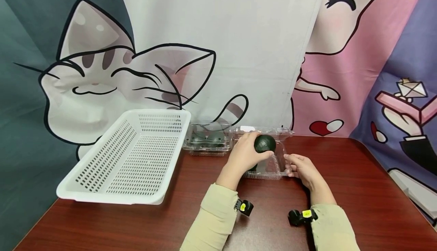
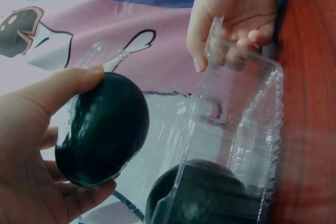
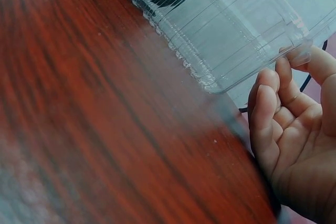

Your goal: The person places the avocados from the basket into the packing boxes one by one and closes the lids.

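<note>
My left hand (image 1: 243, 151) grips a dark green avocado (image 1: 265, 144) between thumb and fingers, above an open clear plastic clamshell box (image 1: 278, 163). In the left wrist view the held avocado (image 2: 107, 129) looks smooth and glossy, tilted and apart from the box wall. A second avocado (image 2: 202, 195) lies inside the box at its left end, partly hidden by my left hand in the head view. My right hand (image 1: 302, 168) pinches the box's right rim between thumb and index finger. In the right wrist view its other fingers (image 3: 262, 108) are loosely curled.
Left of the box stands a closed clear clamshell box (image 1: 207, 140) with dark green contents. A large white perforated basket (image 1: 175, 156) occupies the left side of the reddish-brown table (image 1: 266, 228). A printed cartoon curtain (image 1: 218, 23) hangs right behind the boxes.
</note>
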